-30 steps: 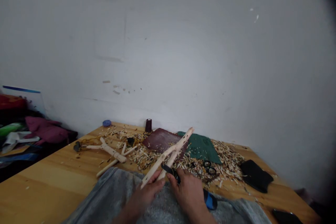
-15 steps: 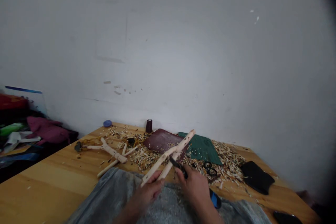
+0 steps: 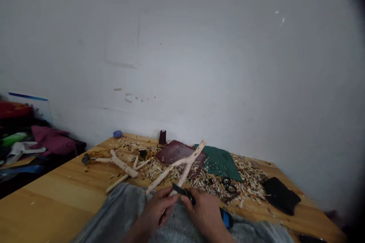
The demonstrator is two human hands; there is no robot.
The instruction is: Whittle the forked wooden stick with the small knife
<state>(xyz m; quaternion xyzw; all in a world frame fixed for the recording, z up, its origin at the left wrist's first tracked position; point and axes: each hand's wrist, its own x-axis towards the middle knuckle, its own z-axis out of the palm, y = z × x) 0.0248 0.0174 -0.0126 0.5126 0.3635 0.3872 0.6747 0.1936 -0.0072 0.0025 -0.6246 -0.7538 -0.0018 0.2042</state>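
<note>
forked peeled branch (image 3: 182, 168) in left hand (image 3: 156, 212), grip narrow round stem; right hand (image 3: 203, 212) grip shut on black-handled knife (image 3: 188, 194), blade at stem.

Right hand (image 3: 203, 212) shifted left, knife (image 3: 182, 191) swung flatter, forked branch (image 3: 182, 169) tipped left

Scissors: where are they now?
In the head view, the black-handled scissors lie in the wood shavings, just below the green cloth, ahead of the right hand.
</note>
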